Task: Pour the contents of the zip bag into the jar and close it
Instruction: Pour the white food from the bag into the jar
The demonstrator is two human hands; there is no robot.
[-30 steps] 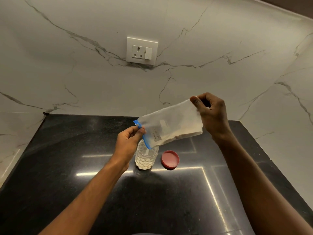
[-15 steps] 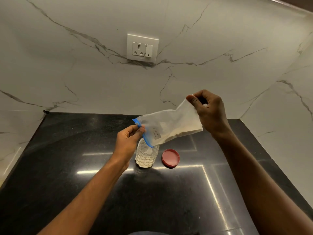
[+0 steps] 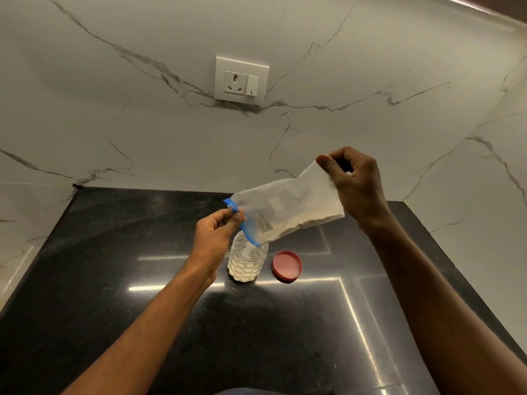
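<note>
Slightly higher than a second ago sits the closed end of the zip bag [image 3: 293,206], so it slants more steeply; the jar and lid have not shifted.

On the left, the left hand [image 3: 212,238] pinches the blue zip strip [image 3: 245,229] at the bag's mouth between thumb and fingertips. Just right of that hand, the clear jar [image 3: 247,263] stands upright on the black tabletop [image 3: 114,280], with white powder filling its lower part. The low corner of the bag's mouth hangs right over the jar's opening.

From there the bag's long axis climbs up and to the right. More powder [image 3: 313,222] lies along its lower edge, so I judge the pour is only part done. A small label [image 3: 265,225] near the mouth carries two lines of handwriting, too small to read for sure.

The red lid [image 3: 287,266] lies flat on the tabletop just right of the jar, not touching it.

At the far right, the right hand [image 3: 356,189] grips the bag's closed end, fingers curled round it. The left hand is the nearer to the jar. The right is nearer the lid, which it would likely fetch later.
</note>
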